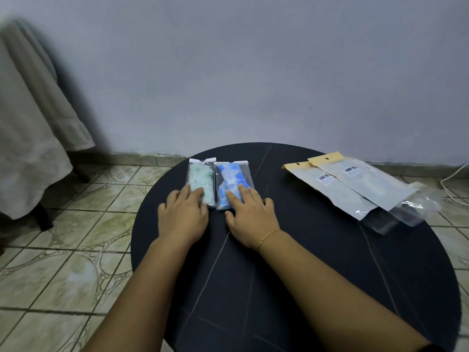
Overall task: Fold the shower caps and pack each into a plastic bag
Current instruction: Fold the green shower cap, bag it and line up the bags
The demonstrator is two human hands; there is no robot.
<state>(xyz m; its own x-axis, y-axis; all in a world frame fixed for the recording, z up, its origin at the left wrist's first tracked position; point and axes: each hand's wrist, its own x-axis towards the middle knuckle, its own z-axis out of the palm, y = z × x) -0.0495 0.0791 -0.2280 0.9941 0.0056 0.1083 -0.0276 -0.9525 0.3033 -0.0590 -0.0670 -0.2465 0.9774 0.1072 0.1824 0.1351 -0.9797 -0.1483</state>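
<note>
Two packed shower caps lie side by side at the far edge of the round black table (304,262). The green-patterned cap in its clear bag (200,177) is on the left. The blue-patterned cap in its clear bag (232,179) is on the right. My left hand (184,215) lies flat with its fingertips resting on the near end of the green bag. My right hand (250,215) lies flat with its fingers on the near end of the blue bag. Neither hand grips anything.
At the table's right edge lie overlapping flat packages with yellow header cards and barcode labels (355,184), plus loose clear plastic (416,207) hanging over the rim. A cloth-covered piece of furniture (33,138) stands at the left on the tiled floor. A white cable (451,179) runs along the right wall.
</note>
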